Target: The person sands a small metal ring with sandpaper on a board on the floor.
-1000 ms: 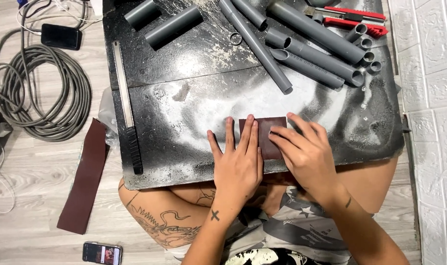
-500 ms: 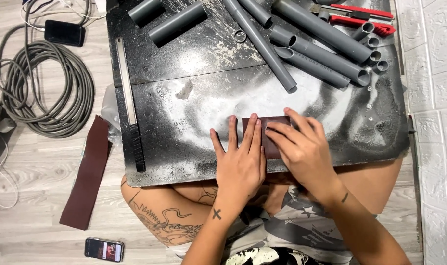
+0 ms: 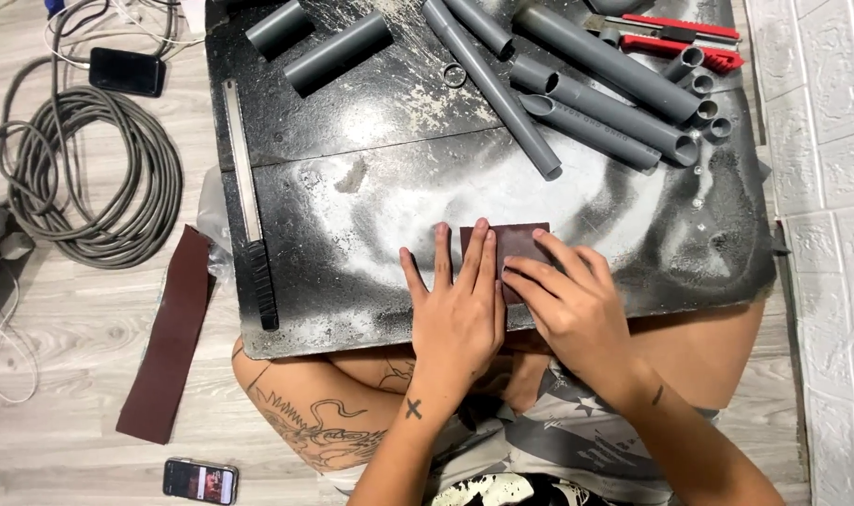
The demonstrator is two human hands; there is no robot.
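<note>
Two flat hands, left hand [image 3: 458, 309] and right hand [image 3: 569, 305], press a brown sandpaper sheet [image 3: 506, 245] onto the dusty black board [image 3: 371, 206], centre frame; neither grasps. Sanding step; next likely needs a pipe [image 3: 492, 84].

2 phones lie on the wood floor. The lit phone [image 3: 199, 482], a small rectangle at the bottom left near the tattooed knee, shows a screen in reddish and pale tones. The dark phone [image 3: 126, 72], top left beside the coiled cable, has a black screen.
</note>
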